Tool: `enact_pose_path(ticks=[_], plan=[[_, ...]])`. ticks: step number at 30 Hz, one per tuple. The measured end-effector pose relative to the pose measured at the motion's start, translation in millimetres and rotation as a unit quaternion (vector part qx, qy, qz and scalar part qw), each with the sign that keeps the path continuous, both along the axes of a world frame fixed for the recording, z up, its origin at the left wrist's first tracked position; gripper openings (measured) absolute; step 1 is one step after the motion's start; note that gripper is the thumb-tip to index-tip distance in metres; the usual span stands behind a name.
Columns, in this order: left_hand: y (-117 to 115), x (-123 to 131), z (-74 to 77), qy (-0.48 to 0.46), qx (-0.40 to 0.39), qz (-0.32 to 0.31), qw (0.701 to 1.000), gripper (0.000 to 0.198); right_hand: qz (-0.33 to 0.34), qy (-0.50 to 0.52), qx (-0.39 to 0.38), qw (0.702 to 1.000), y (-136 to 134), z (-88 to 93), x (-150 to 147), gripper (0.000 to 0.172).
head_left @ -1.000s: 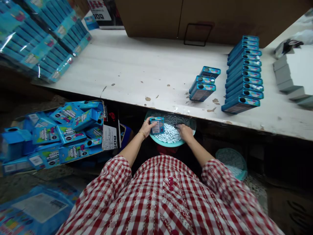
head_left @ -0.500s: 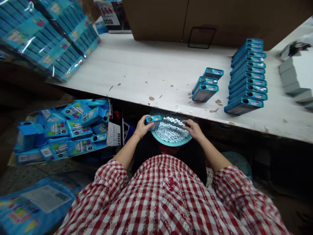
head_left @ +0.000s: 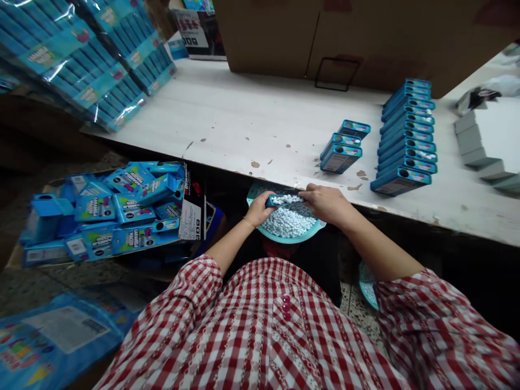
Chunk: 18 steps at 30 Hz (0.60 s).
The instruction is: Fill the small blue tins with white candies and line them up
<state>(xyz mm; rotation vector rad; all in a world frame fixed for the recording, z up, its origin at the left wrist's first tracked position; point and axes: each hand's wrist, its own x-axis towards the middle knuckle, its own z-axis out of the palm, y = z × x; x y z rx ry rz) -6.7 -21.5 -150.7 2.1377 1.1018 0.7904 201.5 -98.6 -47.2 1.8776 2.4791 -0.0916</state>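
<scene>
My left hand (head_left: 260, 209) grips a small blue candy box (head_left: 269, 201) over a turquoise bowl (head_left: 280, 240) heaped with small white candies (head_left: 288, 222). A row of white candies lies along the top of the box. My right hand (head_left: 326, 203) is closed at the right end of that row, fingertips pressed together; what they hold is hidden. Both hands are at the table's front edge, with the bowl in my lap beneath them.
On the white table (head_left: 227, 119) stand a few blue boxes (head_left: 341, 157) and a longer row of boxes (head_left: 402, 181). A large cardboard carton (head_left: 268, 38) is behind. At left are a carton of loose boxes (head_left: 130, 208) and wrapped packs (head_left: 81, 70).
My right hand has moved up and left from the candies to the box. My left hand has shifted right with the box, and candies now lie along its top.
</scene>
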Motion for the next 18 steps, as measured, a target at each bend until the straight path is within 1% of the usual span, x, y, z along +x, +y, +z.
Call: enact_pose_path(ticks=[3, 8, 10, 12, 14, 15, 16, 18], plan=[[-0.3, -0.1, -1.9, 0.006, 0.011, -0.006, 1.000, 0.036, 0.008, -0.041, -0.006, 0.999, 0.2, 11.8, -8.7, 0.023], [-0.9, -2.9, -3.3, 0.004, 0.012, -0.004, 1.000, 0.036, 0.018, -0.054, -0.008, 0.998, 2.0, 19.3, -19.8, 0.024], [-2.4, -4.1, -2.4, 0.001, 0.013, -0.006, 1.000, 0.036, 0.021, -0.050, -0.001, 0.999, -0.6, 22.6, -18.6, 0.025], [-4.8, -5.4, -0.1, -0.006, 0.013, -0.001, 1.000, 0.036, 0.011, -0.038, 0.013, 0.999, -7.2, 22.8, -9.0, 0.026], [-7.2, -7.6, 3.4, -0.023, 0.011, 0.010, 1.000, 0.037, -0.018, -0.012, 0.019, 1.000, -17.4, 14.4, 9.7, 0.027], [-7.9, -9.4, 5.1, -0.033, 0.009, 0.016, 0.999, 0.037, -0.037, 0.004, 0.015, 0.999, -23.4, 5.3, 21.2, 0.029], [-7.9, -11.7, 6.3, -0.042, 0.005, 0.019, 0.999, 0.038, -0.057, 0.019, 0.006, 0.998, -29.4, -7.3, 32.7, 0.030], [-5.6, -18.3, 5.5, -0.058, -0.005, 0.022, 0.998, 0.040, -0.097, 0.032, -0.022, 0.994, -39.3, -41.6, 51.1, 0.031]])
